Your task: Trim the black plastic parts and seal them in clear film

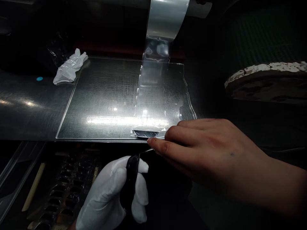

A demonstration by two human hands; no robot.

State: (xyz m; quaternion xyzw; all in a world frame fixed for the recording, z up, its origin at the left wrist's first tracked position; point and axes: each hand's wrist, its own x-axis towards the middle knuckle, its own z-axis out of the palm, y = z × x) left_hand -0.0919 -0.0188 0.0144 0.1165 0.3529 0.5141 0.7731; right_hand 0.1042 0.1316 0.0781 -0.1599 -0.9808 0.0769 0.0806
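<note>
1. One left hand [107, 195], in a white glove: I have it closed around a dark glossy piece [130, 179], thumb on one side, fingers on the other. The piece stands roughly upright, below the near edge of the worktop [26, 111].
2. One right hand [201, 147], bare: its index fingertip reaches the worktop's near edge, beside the top of the held piece. A thin pale sliver [146, 150] runs between the two; whether I pinch it, I cannot tell.
3. One small dark shape [145, 134], lying on clear film at the near edge of a scratched clear sheet [103, 92], just beside the right fingertip.
4. One roll of clear film [168, 19], above the sheet's far edge, its strip [152, 76] running down over the sheet.
5. One crumpled white item [69, 68], at the sheet's far left corner; a blue sticker [39, 79] left of it.
6. Several dark pieces in clear pockets [63, 191], lower left, beside a pale stick [33, 188].
7. One large dark object with a flaking pale rim [266, 68], at right.
</note>
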